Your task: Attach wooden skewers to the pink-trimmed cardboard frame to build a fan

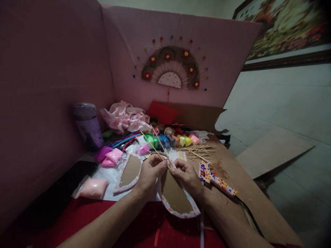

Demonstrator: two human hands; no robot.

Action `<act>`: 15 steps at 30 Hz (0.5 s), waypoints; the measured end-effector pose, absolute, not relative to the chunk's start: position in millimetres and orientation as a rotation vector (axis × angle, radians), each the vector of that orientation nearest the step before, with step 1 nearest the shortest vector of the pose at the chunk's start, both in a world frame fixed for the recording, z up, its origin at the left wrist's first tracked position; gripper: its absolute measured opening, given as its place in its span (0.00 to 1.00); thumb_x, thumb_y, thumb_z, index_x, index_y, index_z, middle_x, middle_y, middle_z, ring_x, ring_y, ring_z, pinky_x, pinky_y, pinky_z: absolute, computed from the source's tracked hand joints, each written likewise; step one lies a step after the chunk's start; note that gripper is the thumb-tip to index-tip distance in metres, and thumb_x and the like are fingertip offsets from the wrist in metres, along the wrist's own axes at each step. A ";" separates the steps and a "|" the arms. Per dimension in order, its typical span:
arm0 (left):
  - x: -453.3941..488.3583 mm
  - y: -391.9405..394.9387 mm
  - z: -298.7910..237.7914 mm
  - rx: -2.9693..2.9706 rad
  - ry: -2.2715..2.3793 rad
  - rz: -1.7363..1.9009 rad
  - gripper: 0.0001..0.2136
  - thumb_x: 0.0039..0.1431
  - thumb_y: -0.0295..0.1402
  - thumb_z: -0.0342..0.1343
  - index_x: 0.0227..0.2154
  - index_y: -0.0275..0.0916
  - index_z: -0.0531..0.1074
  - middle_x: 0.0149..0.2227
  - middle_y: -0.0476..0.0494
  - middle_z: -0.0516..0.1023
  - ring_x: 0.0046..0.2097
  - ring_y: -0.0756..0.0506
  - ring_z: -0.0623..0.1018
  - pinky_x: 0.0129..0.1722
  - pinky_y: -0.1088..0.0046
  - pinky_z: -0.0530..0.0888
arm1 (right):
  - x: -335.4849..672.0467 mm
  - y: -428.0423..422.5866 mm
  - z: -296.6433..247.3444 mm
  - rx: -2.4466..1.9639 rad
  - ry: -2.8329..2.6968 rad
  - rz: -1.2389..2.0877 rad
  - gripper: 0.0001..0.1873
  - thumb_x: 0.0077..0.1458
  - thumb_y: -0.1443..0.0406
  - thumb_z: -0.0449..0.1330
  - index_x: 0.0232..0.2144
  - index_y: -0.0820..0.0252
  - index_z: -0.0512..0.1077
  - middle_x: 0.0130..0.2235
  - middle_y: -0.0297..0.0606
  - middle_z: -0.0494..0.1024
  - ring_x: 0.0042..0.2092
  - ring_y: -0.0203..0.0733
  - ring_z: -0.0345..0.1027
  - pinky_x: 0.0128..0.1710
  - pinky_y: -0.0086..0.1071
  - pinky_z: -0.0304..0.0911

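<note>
My left hand point(152, 172) is closed, thumb and forefinger pinching near the lower ends of two thin wooden sticks point(154, 147) that slant up and away. My right hand point(188, 176) is closed too, its fingers gripping the top edge of a curved cardboard piece point(176, 196) where the sticks meet it. Pale patterned fabric is folded round that piece's rim, and its brown back faces me. Whether the sticks are fixed to it is hidden by the fingers. Left of my left hand lies a second cardboard piece point(130, 171) with a similar fabric rim.
A flower-patterned glue gun point(218, 181) lies at right, its cord running toward me. Loose sticks point(199, 151) and coloured clay packets point(178, 140) lie behind my hands. A purple tumbler point(89, 127) and crumpled fabric point(126, 117) stand at left. A decorated half-ring point(170, 65) hangs on the pink panel.
</note>
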State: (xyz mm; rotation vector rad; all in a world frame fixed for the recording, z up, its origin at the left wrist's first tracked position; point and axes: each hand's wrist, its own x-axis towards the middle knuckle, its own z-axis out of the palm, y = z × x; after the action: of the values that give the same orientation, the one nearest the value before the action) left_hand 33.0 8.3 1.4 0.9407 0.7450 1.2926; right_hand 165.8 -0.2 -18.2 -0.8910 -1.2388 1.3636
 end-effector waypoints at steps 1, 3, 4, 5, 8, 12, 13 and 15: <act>32.9 8.4 1.3 0.945 0.749 1.294 0.10 0.39 0.32 0.64 0.21 0.34 0.69 0.20 0.52 0.69 0.22 0.55 0.65 0.23 0.80 0.60 | 166.0 -0.2 -18.5 -0.888 -1.236 1.367 0.14 0.43 0.59 0.63 0.21 0.60 0.62 0.16 0.24 0.57 0.19 0.27 0.46 0.19 0.25 0.41; 32.9 8.3 1.4 0.950 0.755 1.296 0.10 0.39 0.32 0.64 0.20 0.34 0.68 0.19 0.52 0.69 0.22 0.55 0.64 0.23 0.80 0.60 | 166.4 -0.1 -18.8 -0.887 -1.235 1.372 0.14 0.43 0.60 0.63 0.21 0.60 0.62 0.17 0.24 0.58 0.19 0.28 0.46 0.19 0.25 0.41; 33.0 8.1 1.6 0.953 0.754 1.299 0.10 0.39 0.31 0.64 0.20 0.34 0.68 0.20 0.52 0.69 0.22 0.55 0.64 0.23 0.80 0.60 | 166.5 -0.2 -18.9 -0.889 -1.240 1.367 0.14 0.43 0.60 0.63 0.21 0.60 0.62 0.17 0.24 0.58 0.19 0.28 0.46 0.20 0.26 0.41; 33.1 7.9 1.9 0.956 0.751 1.304 0.10 0.39 0.31 0.64 0.20 0.34 0.68 0.20 0.52 0.70 0.22 0.55 0.65 0.23 0.79 0.61 | 166.5 -0.3 -18.8 -0.890 -1.245 1.361 0.14 0.44 0.60 0.63 0.21 0.60 0.62 0.17 0.24 0.58 0.19 0.28 0.47 0.20 0.26 0.42; 33.6 7.1 3.0 0.956 0.746 1.319 0.10 0.38 0.31 0.64 0.20 0.35 0.68 0.21 0.51 0.70 0.24 0.54 0.67 0.25 0.79 0.62 | 166.3 -0.4 -18.6 -0.892 -1.254 1.350 0.14 0.44 0.59 0.63 0.21 0.60 0.62 0.17 0.24 0.57 0.19 0.28 0.46 0.19 0.25 0.41; 34.3 6.5 4.1 0.949 0.753 1.321 0.10 0.38 0.31 0.64 0.20 0.35 0.68 0.21 0.51 0.70 0.24 0.54 0.67 0.25 0.79 0.62 | 165.9 -0.2 -19.6 -0.898 -1.247 1.362 0.15 0.43 0.58 0.63 0.21 0.60 0.62 0.16 0.24 0.57 0.18 0.27 0.46 0.19 0.25 0.42; 34.4 6.5 4.3 0.949 0.756 1.324 0.10 0.37 0.31 0.64 0.20 0.35 0.68 0.21 0.51 0.70 0.24 0.54 0.67 0.25 0.79 0.62 | 165.9 -0.1 -20.2 -0.897 -1.245 1.364 0.14 0.43 0.59 0.63 0.21 0.60 0.62 0.16 0.24 0.57 0.18 0.27 0.46 0.19 0.25 0.42; 34.4 6.6 4.4 0.953 0.761 1.325 0.10 0.37 0.31 0.64 0.19 0.35 0.68 0.20 0.51 0.70 0.24 0.54 0.67 0.25 0.79 0.62 | 165.9 0.0 -21.2 -0.886 -1.242 1.363 0.14 0.43 0.59 0.63 0.21 0.60 0.62 0.16 0.24 0.58 0.18 0.28 0.46 0.19 0.25 0.42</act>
State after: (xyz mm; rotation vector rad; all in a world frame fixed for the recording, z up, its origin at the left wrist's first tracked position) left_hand 34.4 6.6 4.4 0.9526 0.7612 1.3254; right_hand 165.9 0.0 -21.2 -0.8862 -1.2416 1.3630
